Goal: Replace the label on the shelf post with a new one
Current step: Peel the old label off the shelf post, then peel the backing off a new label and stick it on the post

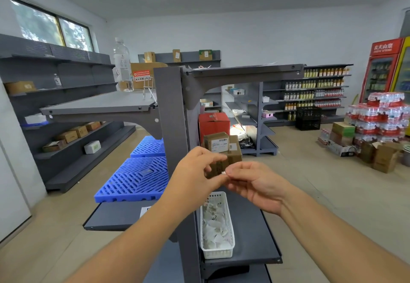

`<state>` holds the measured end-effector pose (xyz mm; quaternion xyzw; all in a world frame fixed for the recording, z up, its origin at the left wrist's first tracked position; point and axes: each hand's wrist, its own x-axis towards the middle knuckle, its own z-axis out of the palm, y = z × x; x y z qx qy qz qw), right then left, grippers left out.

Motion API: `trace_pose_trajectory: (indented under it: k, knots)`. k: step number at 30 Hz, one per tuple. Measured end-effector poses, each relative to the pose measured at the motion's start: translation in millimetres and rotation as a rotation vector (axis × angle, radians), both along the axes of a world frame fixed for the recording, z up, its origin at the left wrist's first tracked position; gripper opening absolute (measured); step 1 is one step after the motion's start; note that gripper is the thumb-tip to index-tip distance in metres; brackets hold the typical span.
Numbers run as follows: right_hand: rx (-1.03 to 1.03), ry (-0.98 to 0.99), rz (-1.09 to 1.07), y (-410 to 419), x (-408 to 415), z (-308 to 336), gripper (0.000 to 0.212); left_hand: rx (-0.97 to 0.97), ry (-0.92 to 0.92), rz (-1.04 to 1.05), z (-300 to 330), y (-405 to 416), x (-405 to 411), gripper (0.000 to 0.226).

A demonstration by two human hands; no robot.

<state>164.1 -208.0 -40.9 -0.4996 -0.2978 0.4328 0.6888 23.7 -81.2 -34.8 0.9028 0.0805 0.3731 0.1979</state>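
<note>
Both forearms reach in from the bottom edge, and the left hand [195, 171] and right hand [255, 183] meet in front of the grey shelf post [170, 109]. Between their fingertips sits a small white label [223, 173], only a sliver of it showing; the right hand's grip is pinched closed on it with thumb and forefinger, while the left hand's fingers curl in against the same spot, though whether they actually hold the label cannot be told. Any writing on it is too small to read. Below the hands, one white slotted basket [230, 234] lies on the lower shelf [261, 238], filled with crumpled white paper scraps. Just behind the hands stand two brown cartons [233, 156], the upper one carrying a white barcode sticker, with one red carton [213, 123] behind them. Two blue plastic pallets [137, 176] lie to the post's left. One clear water bottle [122, 65] stands on the upper shelf beside a carton with a red printed notice, its text unreadable. At far right, a red drinks cooler [382, 69] bears the white characters 农夫山泉, near stacked shrink-wrapped bottle packs [377, 116].
</note>
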Motion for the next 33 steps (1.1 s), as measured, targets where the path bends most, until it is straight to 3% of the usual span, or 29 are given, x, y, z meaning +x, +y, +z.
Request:
trace_pose_trajectory:
  k: [2, 7, 15, 22, 27, 33]
  knots:
    - [-0.043, -0.040, 0.025, 2.3, -3.2, 0.4, 0.004, 0.044, 0.047, -0.068, -2.5, 9.5, -2.4, 0.021]
    - [-0.095, -0.082, 0.136, 16.0, -11.4, 0.1, 0.011, 0.052, -0.051, -0.115, -9.6, 32.7, -9.1, 0.005]
    - [-0.203, -0.241, 0.065, 54.8, -4.9, -13.2, 0.016, 0.177, -0.012, -0.149, -20.4, 73.2, -23.4, 0.012]
    - [-0.513, -0.733, -0.403, 99.2, 26.4, -75.9, 0.018, 0.011, -0.145, 0.029, -47.9, 134.0, -57.2, 0.011]
    - [-0.750, -1.044, -0.350, 129.6, 28.1, -120.9, 0.027, -0.130, -0.071, 0.177, -79.6, 177.1, -71.8, 0.016]
    - [-0.921, -1.157, -0.288, 152.0, 39.7, -157.2, 0.037, -0.163, 0.052, 0.296, -106.4, 210.0, -90.1, 0.023]
